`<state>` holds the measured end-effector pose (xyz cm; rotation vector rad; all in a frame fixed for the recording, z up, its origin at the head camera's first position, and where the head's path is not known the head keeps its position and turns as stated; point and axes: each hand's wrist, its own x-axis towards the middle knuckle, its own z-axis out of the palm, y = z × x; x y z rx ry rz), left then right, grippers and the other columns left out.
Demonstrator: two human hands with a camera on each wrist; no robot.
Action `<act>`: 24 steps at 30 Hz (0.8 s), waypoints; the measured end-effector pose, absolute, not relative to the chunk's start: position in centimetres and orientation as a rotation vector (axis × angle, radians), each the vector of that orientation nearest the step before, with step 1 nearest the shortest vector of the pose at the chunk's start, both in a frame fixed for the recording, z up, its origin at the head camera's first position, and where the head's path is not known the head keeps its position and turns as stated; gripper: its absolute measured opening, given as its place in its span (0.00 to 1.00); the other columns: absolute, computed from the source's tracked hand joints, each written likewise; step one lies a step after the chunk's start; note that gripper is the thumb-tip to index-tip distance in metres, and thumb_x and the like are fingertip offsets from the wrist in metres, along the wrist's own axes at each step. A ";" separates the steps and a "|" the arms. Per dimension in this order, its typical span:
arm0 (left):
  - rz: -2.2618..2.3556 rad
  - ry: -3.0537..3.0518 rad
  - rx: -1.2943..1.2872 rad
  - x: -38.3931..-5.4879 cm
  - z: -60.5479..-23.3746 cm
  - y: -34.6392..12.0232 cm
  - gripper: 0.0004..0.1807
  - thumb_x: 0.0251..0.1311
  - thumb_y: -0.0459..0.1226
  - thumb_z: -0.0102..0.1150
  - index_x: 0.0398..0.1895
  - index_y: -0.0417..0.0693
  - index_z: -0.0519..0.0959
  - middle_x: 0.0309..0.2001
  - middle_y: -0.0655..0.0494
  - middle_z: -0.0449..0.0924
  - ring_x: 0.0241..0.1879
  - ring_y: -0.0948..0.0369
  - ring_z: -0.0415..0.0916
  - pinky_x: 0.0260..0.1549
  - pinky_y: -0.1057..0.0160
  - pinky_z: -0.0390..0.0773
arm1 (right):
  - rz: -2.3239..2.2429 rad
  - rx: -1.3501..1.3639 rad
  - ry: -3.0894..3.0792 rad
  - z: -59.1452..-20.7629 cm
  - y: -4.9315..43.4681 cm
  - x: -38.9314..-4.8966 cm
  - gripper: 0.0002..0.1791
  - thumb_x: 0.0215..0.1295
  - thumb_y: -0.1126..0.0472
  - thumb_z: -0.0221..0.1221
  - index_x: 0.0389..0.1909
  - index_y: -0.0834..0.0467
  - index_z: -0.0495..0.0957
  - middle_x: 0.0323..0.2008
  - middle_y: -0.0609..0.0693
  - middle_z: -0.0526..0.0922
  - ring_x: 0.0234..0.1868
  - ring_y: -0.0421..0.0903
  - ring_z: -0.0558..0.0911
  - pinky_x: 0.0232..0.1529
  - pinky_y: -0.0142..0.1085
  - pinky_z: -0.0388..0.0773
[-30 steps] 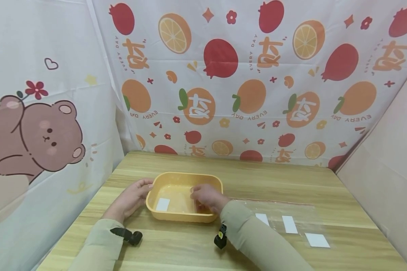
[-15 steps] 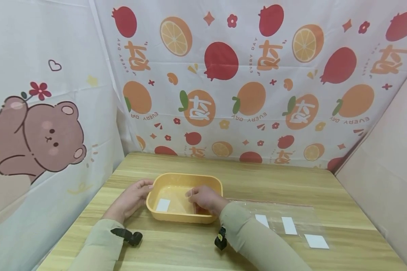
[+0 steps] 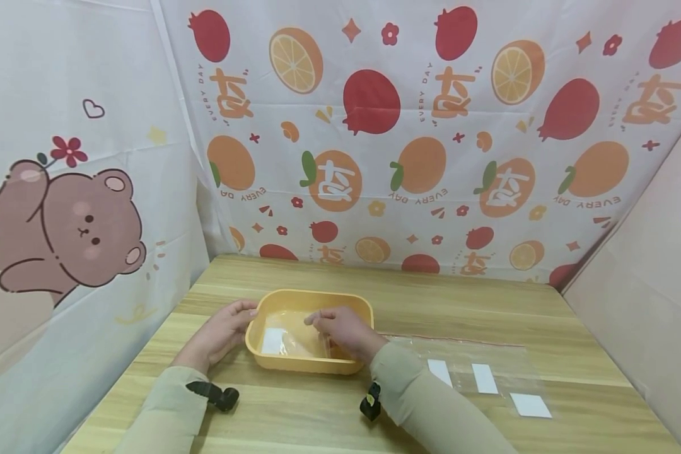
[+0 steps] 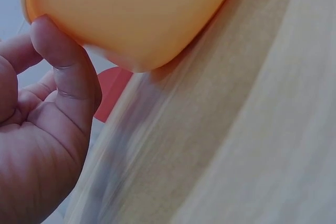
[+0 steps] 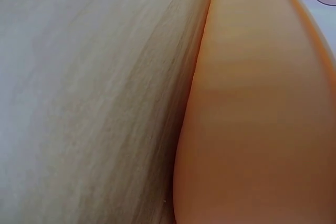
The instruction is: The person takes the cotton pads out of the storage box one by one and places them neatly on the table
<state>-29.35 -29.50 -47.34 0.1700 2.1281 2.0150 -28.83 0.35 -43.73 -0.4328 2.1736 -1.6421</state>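
A yellow plastic basin (image 3: 295, 364) stands on the wooden table. My left hand (image 3: 227, 328) holds its left end; in the left wrist view the thumb (image 4: 65, 59) touches the wall near the rim. My right hand (image 3: 346, 331) reaches inside, the thumb and index finger pinching what looks like the film of a clear zip bag (image 3: 301, 340). A white label (image 3: 272, 341) shows at the left of that bag, and a reddish strip lies under the hand. The right wrist view shows mainly the basin's outer wall (image 5: 257, 103), with the right fingers out of sight.
Clear zip bags (image 3: 459, 353) with a red seal strip and several white labels (image 3: 484, 378) lie flat to the right of the basin, partly behind the right forearm. Printed cloth (image 3: 374, 126) hangs behind the table (image 3: 295, 410) and along its left.
The right fingertips have shifted slightly left inside the basin. The clear film near the white label now shows more glare. The left hand and the basin stay nearly still.
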 end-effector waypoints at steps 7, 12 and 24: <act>2.017 2.130 0.170 -29.4 -47.2 -29.4 0.26 0.77 0.41 0.51 0.66 0.29 0.63 0.52 0.45 0.77 0.46 0.56 0.78 0.42 0.58 0.84 | -1.748 -0.527 2.206 -43.4 0.4 -28.8 0.16 0.79 0.56 0.52 0.51 0.58 0.85 0.45 0.52 0.85 0.47 0.48 0.83 0.49 0.44 0.82; 2.037 2.110 0.178 -29.5 -47.3 -29.4 0.26 0.77 0.40 0.52 0.66 0.28 0.63 0.51 0.47 0.77 0.45 0.57 0.79 0.42 0.58 0.84 | -1.628 -0.680 2.392 -42.3 0.9 -28.4 0.18 0.81 0.54 0.47 0.54 0.56 0.83 0.45 0.45 0.87 0.47 0.42 0.85 0.53 0.44 0.80; 2.036 2.100 0.207 -29.5 -47.3 -29.4 0.27 0.77 0.40 0.51 0.67 0.27 0.62 0.52 0.46 0.77 0.44 0.57 0.80 0.42 0.57 0.84 | -1.282 -1.026 2.784 -37.0 6.3 -26.8 0.13 0.79 0.62 0.49 0.52 0.52 0.82 0.43 0.41 0.87 0.45 0.37 0.84 0.52 0.40 0.80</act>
